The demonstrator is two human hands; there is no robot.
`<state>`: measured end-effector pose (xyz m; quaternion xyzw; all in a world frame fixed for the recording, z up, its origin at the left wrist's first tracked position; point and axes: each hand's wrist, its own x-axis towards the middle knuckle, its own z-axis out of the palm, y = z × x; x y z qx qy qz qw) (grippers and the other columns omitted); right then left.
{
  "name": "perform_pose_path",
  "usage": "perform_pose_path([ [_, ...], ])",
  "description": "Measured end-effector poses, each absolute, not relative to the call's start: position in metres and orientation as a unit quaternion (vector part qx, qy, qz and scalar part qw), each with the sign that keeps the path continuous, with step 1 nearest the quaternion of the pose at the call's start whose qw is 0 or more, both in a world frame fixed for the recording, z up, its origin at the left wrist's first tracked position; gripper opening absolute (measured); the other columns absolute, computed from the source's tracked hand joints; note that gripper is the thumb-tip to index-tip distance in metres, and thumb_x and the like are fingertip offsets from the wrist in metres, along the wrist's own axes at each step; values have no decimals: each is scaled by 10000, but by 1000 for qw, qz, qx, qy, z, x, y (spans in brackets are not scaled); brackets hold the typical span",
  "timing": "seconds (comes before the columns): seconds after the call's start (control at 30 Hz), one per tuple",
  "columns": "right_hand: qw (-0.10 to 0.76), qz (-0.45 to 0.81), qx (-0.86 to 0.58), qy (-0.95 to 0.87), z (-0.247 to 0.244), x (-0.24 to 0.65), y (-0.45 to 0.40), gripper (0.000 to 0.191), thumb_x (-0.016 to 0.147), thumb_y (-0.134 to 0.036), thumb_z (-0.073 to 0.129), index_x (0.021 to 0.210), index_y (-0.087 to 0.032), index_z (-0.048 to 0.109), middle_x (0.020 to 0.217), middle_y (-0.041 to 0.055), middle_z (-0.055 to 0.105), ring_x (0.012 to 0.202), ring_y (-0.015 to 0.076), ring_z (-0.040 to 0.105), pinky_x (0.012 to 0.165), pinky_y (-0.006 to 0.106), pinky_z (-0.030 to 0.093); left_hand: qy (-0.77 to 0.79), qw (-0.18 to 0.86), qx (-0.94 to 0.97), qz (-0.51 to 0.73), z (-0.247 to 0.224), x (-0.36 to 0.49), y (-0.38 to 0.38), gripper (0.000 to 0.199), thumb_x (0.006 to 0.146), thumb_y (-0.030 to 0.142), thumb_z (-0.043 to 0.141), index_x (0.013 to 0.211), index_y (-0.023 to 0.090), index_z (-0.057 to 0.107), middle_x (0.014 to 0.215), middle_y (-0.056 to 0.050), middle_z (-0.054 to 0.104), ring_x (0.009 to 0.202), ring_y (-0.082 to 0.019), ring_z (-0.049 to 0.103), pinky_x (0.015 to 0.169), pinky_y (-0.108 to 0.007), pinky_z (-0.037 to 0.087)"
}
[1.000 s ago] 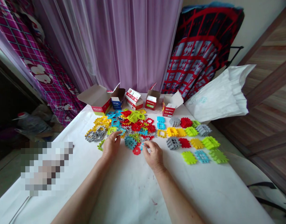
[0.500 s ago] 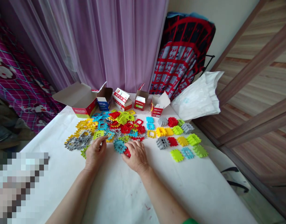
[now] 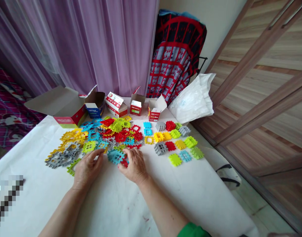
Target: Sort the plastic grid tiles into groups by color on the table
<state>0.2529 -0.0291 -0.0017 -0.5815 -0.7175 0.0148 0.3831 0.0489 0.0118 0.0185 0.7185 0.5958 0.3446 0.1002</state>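
Note:
My right hand (image 3: pixel 134 164) has its thumb and fingers closed round a red interlocking plastic tile (image 3: pixel 125 162), which the fingers partly hide. A blue interlocking tile with window openings (image 3: pixel 115 156) sticks out to the left of it, touching the red one; whether the two are joined I cannot tell. My left hand (image 3: pixel 88 167) is a little to the left, thumb and forefinger apart, with nothing seen between them. It is near the front of a mixed pile of toothed tiles (image 3: pixel 120 135). A green tile (image 3: pixel 89 146) lies just beyond its knuckles.
Small sorted stacks of tiles, such as yellow ones (image 3: pixel 159 136) and grey ones (image 3: pixel 160 148), stand on the right of the white-covered table (image 3: pixel 111 204). Open cardboard boxes (image 3: pixel 93 110) line the back edge. A white bag (image 3: pixel 192 98) leans at the back right.
The view has swung to the right, so everything sits further left. My left hand's thumb and forefinger have spread apart. My right hand stays on the red tile beside the blue one.

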Motion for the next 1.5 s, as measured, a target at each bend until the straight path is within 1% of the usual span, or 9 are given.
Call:
perform_pose_path([
  [0.23, 457, -5, -564, -688, -1, 254, -28, 466, 742, -346, 716, 1146, -184, 549, 1007, 71, 691, 944, 235, 617, 877, 381, 471, 586, 90, 736, 326, 18, 50, 10, 371, 846, 519, 472, 964, 294, 743, 895, -28, 766, 622, -158, 657, 592, -263, 500],
  [0.37, 473, -27, -538, -697, 0, 251, -29, 463, 778, -377, 683, 1168, -176, 536, 1064, 100, 678, 1009, 237, 608, 923, 383, 468, 593, 121, 723, 334, 17, 56, 7, 421, 802, 594, 488, 897, 287, 758, 712, -15, 731, 533, -155, 610, 516, -259, 451],
  [0.47, 464, -20, -522, -716, 0, 249, -30, 468, 802, -399, 660, 1199, -194, 520, 1114, 100, 671, 1070, 233, 595, 963, 385, 456, 607, 184, 686, 357, 16, 61, 5, 442, 731, 638, 542, 836, 265, 754, 626, -1, 709, 512, -156, 600, 509, -257, 450],
  [0.6, 461, -19, -507, -728, 0, 250, -29, 459, 807, -393, 660, 1199, -200, 519, 1128, 97, 671, 1096, 232, 588, 973, 385, 452, 595, 323, 619, 399, 20, 69, 4, 506, 614, 674, 654, 830, 224, 735, 684, -13, 731, 577, -161, 617, 563, -257, 491],
  [0.7, 453, -6, -508, -733, 1, 252, -30, 453, 805, -366, 666, 1204, -202, 527, 1150, 99, 665, 1108, 234, 582, 984, 395, 447, 593, 402, 560, 415, 27, 75, 3, 560, 531, 698, 720, 794, 204, 717, 604, 2, 678, 510, -133, 551, 518, -248, 468],
  [0.83, 449, 14, -512, -732, 2, 253, -33, 472, 797, -343, 676, 1227, -204, 540, 1169, 104, 660, 1122, 246, 580, 999, 414, 443, 567, 455, 533, 433, 34, 79, 1, 603, 472, 725, 756, 731, 184, 697, 556, 12, 624, 472, -99, 489, 474, -226, 408],
  [1.07, 432, 13, -527, -731, 2, 253, -35, 544, 802, -413, 692, 1264, -155, 564, 1162, 137, 669, 1082, 272, 591, 966, 436, 467, 561, 448, 553, 423, 31, 76, 2, 605, 557, 756, 697, 725, 176, 704, 545, 10, 596, 480, -92, 472, 478, -224, 394],
  [1.3, 432, 0, -526, -732, 4, 254, -36, 454, 822, -428, 666, 1187, -166, 604, 1087, 119, 685, 1029, 253, 603, 930, 407, 474, 551, 447, 567, 418, 31, 73, 0, 597, 641, 755, 641, 766, 176, 721, 598, -20, 660, 497, -113, 520, 490, -239, 413],
  [1.5, 443, -29, -535, -719, 6, 264, -44, 444, 829, -423, 658, 1177, -153, 607, 1066, 115, 687, 976, 251, 605, 874, 397, 483, 553, 442, 567, 421, 29, 71, 1, 683, 699, 793, 544, 871, 161, 736, 712, -78, 734, 509, -124, 558, 468, -240, 408],
])
